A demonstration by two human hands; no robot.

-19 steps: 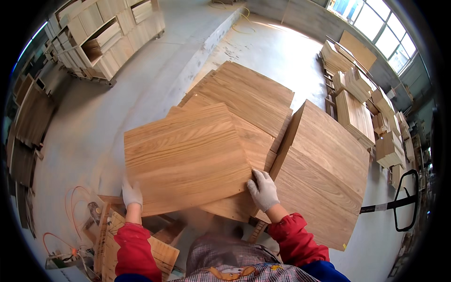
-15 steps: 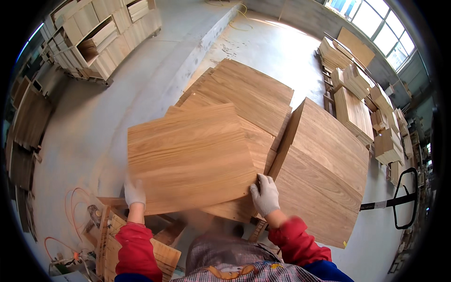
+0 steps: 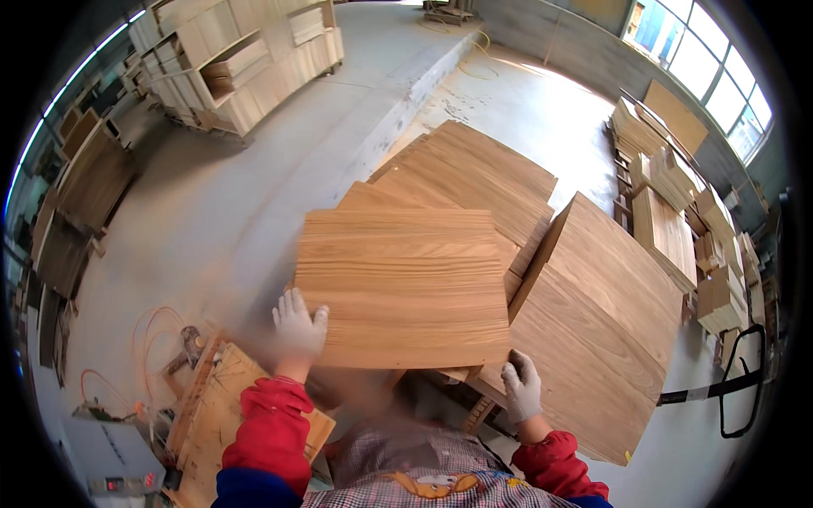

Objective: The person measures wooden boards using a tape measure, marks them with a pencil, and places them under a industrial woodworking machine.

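A rectangular wooden board with brown grain lies in front of me, over other boards. My left hand, in a white glove, is at its left edge with the fingers stretched out and the thumb apart, the thumb by the top face. At the board's near right corner is my gloved right hand, its fingers bent and closed against that corner. Beneath and beyond lie fanned-out wooden panels. To the right of my right hand stands a stack of larger panels.
A pale wooden workbench stands at the lower left, beside a grey box and an orange hose. Pale wood cabinets stand at the far left. Board stacks line the right wall. A black strap frame sticks out at right.
The board has shifted right in view and turned so its near edge lies nearly level. My left hand has moved up along its left edge; my right hand has moved right and down with the corner.
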